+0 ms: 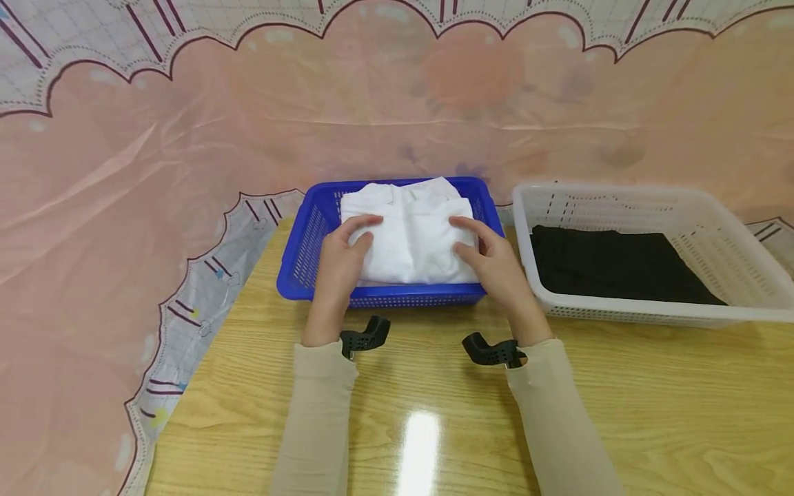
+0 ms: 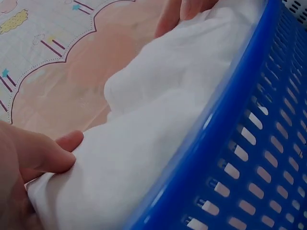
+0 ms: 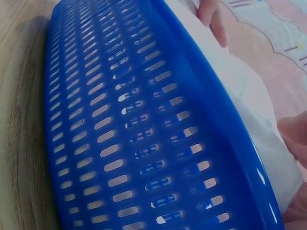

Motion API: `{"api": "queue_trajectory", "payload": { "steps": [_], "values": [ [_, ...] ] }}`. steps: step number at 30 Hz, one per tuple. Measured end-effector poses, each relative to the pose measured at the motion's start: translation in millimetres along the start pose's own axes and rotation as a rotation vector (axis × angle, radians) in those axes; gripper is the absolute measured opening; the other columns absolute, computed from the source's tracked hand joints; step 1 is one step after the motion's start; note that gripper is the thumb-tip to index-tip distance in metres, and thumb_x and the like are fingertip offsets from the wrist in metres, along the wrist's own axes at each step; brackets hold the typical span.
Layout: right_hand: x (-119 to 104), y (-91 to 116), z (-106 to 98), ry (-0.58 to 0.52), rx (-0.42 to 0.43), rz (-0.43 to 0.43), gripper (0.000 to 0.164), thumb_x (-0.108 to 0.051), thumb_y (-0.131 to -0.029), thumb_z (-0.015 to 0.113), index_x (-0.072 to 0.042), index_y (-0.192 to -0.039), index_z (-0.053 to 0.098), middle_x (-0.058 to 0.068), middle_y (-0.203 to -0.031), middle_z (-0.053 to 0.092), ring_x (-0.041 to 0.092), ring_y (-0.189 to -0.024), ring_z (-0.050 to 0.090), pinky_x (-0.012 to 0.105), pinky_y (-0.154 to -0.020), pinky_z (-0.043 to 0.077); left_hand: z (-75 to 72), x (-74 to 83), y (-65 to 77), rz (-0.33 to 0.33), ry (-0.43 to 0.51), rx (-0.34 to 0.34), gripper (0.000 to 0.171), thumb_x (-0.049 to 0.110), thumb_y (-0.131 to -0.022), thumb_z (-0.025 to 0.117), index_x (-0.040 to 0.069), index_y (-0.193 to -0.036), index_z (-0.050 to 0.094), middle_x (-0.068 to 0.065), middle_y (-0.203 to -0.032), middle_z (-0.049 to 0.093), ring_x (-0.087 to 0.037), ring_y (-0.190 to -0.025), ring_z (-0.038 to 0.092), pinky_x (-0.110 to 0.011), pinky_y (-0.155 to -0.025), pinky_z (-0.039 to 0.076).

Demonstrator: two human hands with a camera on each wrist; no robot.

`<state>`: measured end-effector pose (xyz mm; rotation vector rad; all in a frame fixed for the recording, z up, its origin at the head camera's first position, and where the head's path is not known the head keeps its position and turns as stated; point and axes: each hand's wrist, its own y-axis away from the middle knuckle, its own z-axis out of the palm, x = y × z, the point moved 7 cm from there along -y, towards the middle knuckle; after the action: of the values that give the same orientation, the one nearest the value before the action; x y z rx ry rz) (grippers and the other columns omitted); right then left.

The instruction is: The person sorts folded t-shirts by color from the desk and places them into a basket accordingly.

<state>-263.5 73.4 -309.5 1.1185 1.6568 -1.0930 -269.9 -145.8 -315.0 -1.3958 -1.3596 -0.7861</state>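
Observation:
A folded white garment point(image 1: 415, 251) lies in a blue perforated plastic basket point(image 1: 417, 293), its far edge rising near the back rim. My left hand point(image 1: 341, 258) holds the garment's left side, with the thumb over the top of the cloth. On the opposite side, my right hand point(image 1: 499, 265) grips the right edge with bent fingers. Close up in the left wrist view, the thumb point(image 2: 50, 155) presses the white cloth point(image 2: 144, 139) at its edge. From the right wrist view, the basket wall point(image 3: 115, 124) hides most of the cloth.
To the right stands a white perforated basket point(image 1: 651, 306) with a folded black garment point(image 1: 614, 265) in it. Both baskets are on a wooden table point(image 1: 248, 406), against a pink patterned cloth point(image 1: 260, 138) at the back. Each wrist carries a black camera mount point(image 1: 369, 335).

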Motion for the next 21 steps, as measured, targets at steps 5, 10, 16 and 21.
{"api": "queue_trajectory", "payload": {
  "steps": [5, 10, 16, 21],
  "values": [
    [17, -5, 1, 0.114, -0.024, 0.020, 0.038, -0.023, -0.090, 0.054, -0.025, -0.127, 0.049, -0.006, -0.134, 0.040, 0.012, -0.122, 0.032, 0.038, -0.098, 0.029, 0.5, -2.7, 0.4, -0.014, -0.095, -0.014, 0.026, 0.017, -0.090, 0.049, 0.025, -0.110, 0.063, 0.009, -0.120, 0.054, -0.011, -0.101, 0.044, -0.034, -0.083, 0.033],
    [23, -6, 3, 0.208, -0.027, 0.012, 0.036, -0.030, -0.088, 0.055, -0.033, -0.124, 0.050, -0.010, -0.126, 0.045, 0.016, -0.100, 0.040, 0.036, -0.081, 0.034, 0.4, -3.8, 0.3, -0.014, -0.154, -0.018, 0.026, 0.020, -0.089, 0.048, 0.025, -0.110, 0.063, 0.008, -0.120, 0.054, -0.011, -0.101, 0.045, -0.034, -0.084, 0.033],
    [25, -5, 6, 0.308, -0.029, 0.030, 0.034, -0.032, -0.088, 0.056, -0.039, -0.120, 0.050, -0.007, -0.112, 0.049, 0.019, -0.082, 0.041, 0.034, -0.068, 0.034, 0.2, -4.9, 0.3, -0.032, -0.196, -0.016, 0.025, 0.024, -0.090, 0.048, 0.026, -0.110, 0.063, 0.007, -0.120, 0.054, -0.008, -0.114, 0.041, -0.036, -0.094, 0.031],
    [22, -5, 12, 0.393, -0.077, 0.013, 0.035, -0.030, -0.089, 0.054, -0.035, -0.123, 0.049, -0.006, -0.117, 0.049, 0.019, -0.082, 0.043, 0.035, -0.069, 0.035, 3.6, -5.4, 1.8, -0.030, -0.291, -0.057, 0.026, 0.030, -0.091, 0.047, 0.027, -0.112, 0.061, 0.005, -0.122, 0.053, -0.014, -0.118, 0.040, -0.039, -0.095, 0.032]
  ]
}}
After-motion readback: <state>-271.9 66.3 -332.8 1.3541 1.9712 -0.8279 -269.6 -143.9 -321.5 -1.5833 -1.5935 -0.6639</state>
